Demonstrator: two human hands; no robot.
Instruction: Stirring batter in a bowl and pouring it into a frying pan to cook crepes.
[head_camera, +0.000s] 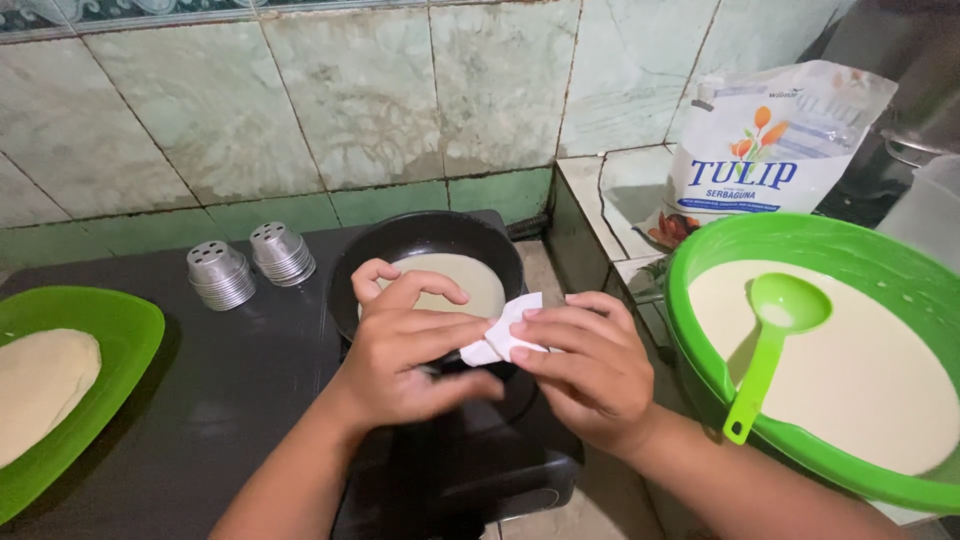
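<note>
A small black frying pan (400, 240) sits on a dark stove, with a thin pale round of batter (480, 285) spread in it. My left hand (410, 345) hovers over the pan's near rim, fingers curled. My right hand (585, 355) is beside it. Both hands pinch a small folded white piece of paper (505, 335) between them, just in front of the pan.
A large green bowl (700, 370) of pale batter with a green ladle (770, 340) stands at the right. Behind it leans a white flour bag (775, 140). Two stacks of metal moulds (250, 265) stand left of the pan. A green plate (120, 350) with pale flat cakes lies far left.
</note>
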